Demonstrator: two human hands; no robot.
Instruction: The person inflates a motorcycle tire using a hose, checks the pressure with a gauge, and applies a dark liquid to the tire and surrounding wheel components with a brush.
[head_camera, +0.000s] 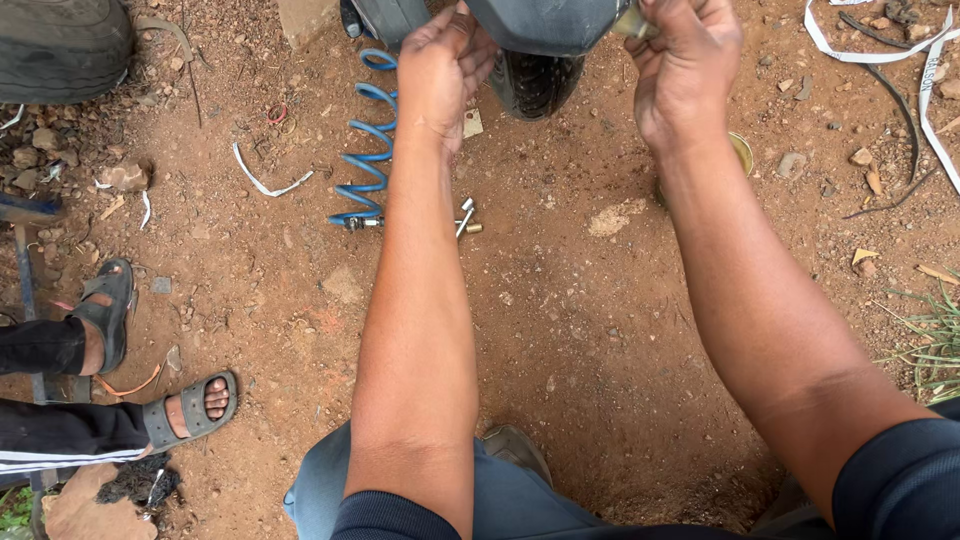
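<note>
Both my arms reach forward over red dirt ground. My left hand (440, 65) presses its curled fingers against the dark vehicle body (540, 22) just above a black tyre (535, 85). My right hand (685, 65) is closed around a small pale part at the edge of that body; most of the part is hidden by my fingers. A blue coiled air hose (368, 140) lies on the ground left of my left forearm, ending in a metal air chuck (466, 218).
Another person's feet in grey sandals (190, 408) rest at the lower left. A large tyre (60, 45) lies at the top left. White straps (880, 55) trail at the top right, stones are scattered around, and grass (935, 340) grows at the right edge.
</note>
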